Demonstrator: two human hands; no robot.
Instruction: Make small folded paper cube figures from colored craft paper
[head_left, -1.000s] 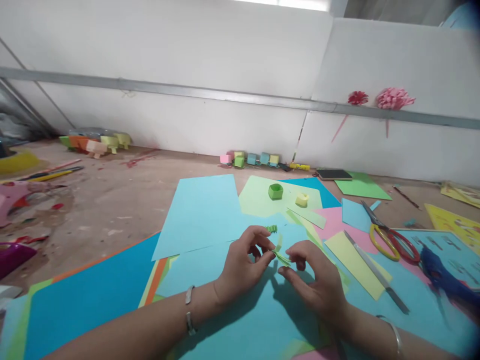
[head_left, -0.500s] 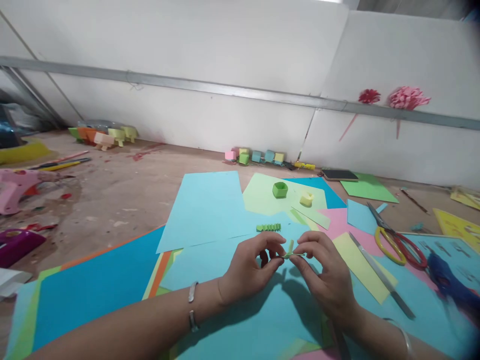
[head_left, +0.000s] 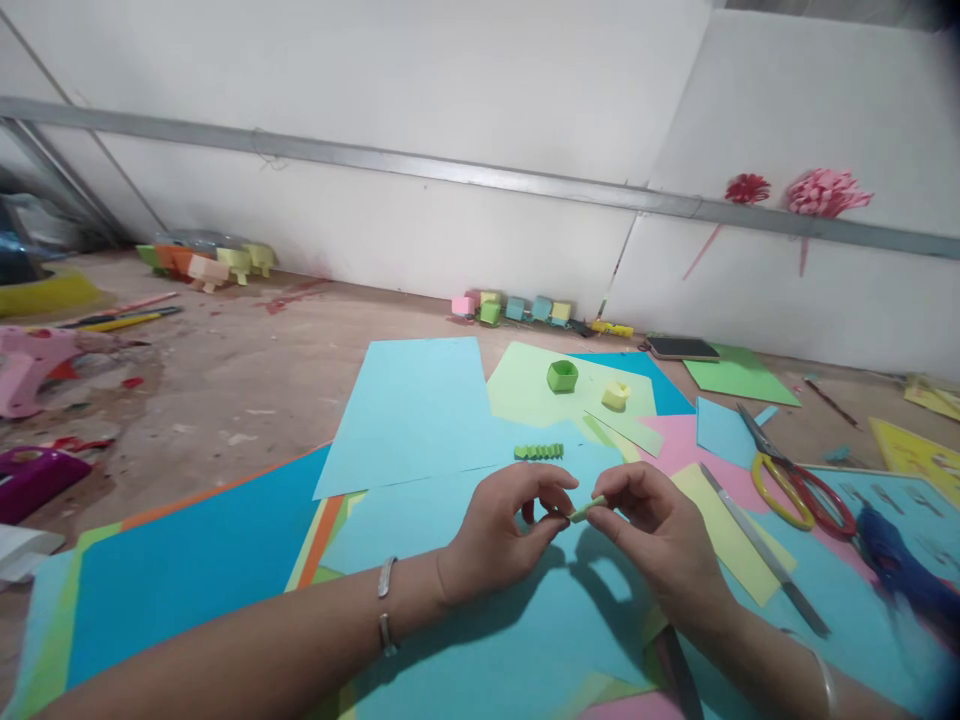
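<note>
A small light green paper strip is held between both hands above light blue sheets. My left hand pinches its left end with thumb and forefinger. The right end sits between the thumb and fingers of my right hand. Just beyond the hands lies a green pleated paper piece. Farther back, a green paper ring and a pale yellow folded piece rest on a pale green sheet.
Scissors, a long metal blade and a blue tool lie at the right. A pink glue gun and a purple object are at the left. Small paper boxes line the wall.
The upright part of the green strip now lies slanted toward my right hand, whose fingers have moved onto it. My left hand has hardly moved.
</note>
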